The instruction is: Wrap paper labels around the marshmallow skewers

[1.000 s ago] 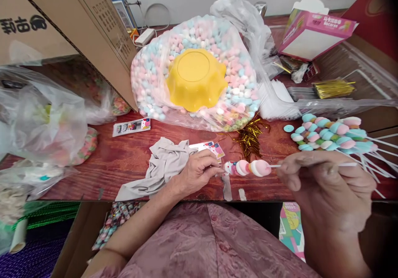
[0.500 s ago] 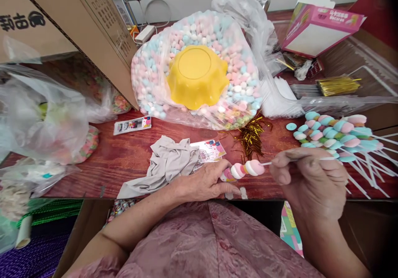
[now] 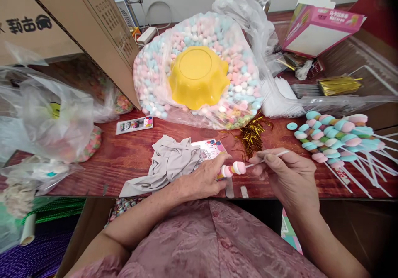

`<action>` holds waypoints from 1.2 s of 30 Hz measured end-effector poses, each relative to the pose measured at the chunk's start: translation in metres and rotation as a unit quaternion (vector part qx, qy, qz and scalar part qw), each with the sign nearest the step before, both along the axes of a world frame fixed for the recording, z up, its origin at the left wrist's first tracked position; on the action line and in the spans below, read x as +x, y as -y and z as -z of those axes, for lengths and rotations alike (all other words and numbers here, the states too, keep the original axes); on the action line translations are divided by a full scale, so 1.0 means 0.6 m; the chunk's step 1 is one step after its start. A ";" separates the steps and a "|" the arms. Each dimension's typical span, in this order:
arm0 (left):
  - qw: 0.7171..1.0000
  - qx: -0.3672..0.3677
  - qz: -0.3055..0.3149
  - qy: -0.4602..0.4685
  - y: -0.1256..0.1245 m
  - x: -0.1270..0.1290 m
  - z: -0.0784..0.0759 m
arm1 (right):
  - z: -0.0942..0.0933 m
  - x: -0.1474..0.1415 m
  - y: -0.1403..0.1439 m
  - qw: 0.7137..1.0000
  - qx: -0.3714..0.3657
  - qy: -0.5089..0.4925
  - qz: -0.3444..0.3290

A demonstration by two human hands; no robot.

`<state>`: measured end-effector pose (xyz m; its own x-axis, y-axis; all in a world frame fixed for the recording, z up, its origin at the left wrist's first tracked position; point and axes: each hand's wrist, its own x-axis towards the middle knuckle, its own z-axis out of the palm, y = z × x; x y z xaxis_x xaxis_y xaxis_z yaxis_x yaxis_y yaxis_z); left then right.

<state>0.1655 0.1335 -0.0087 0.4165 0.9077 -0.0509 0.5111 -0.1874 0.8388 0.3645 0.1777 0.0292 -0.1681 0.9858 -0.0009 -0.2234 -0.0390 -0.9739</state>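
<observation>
A pile of finished pastel marshmallow skewers point(image 3: 336, 139) is laid on the red wooden table point(image 3: 124, 162) to the right, and a large clear bag of pink, blue and white marshmallows point(image 3: 199, 33), with an upturned yellow plastic bowl point(image 3: 197, 76) on it, remains nearly full, so much seems left. One partly filled white stick with pink and white marshmallows point(image 3: 234, 169) is held over the table's near edge. Its bare end is pinched by the right hand point(image 3: 287, 178); its marshmallow end is gripped by the curled left hand point(image 3: 203, 176), beside a crumpled grey cloth point(image 3: 168, 162).
</observation>
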 end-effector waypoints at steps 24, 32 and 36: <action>0.956 -0.171 0.027 0.238 -0.012 0.000 -0.014 | 0.048 -0.025 0.017 0.993 -0.058 -0.077 -0.068; 0.919 -0.289 -0.009 0.267 0.005 0.014 0.009 | 0.040 -0.026 0.006 0.996 -0.009 -0.081 -0.036; 0.932 -0.260 -0.060 0.246 0.009 0.020 0.022 | 0.049 -0.034 0.006 0.998 -0.013 -0.040 -0.036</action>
<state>0.1776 0.1280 -0.0220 0.4030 0.8551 -0.3262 0.0323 0.3429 0.9388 0.3442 0.1739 -0.0005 -0.2381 0.9712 -0.0091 -0.2969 -0.0817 -0.9514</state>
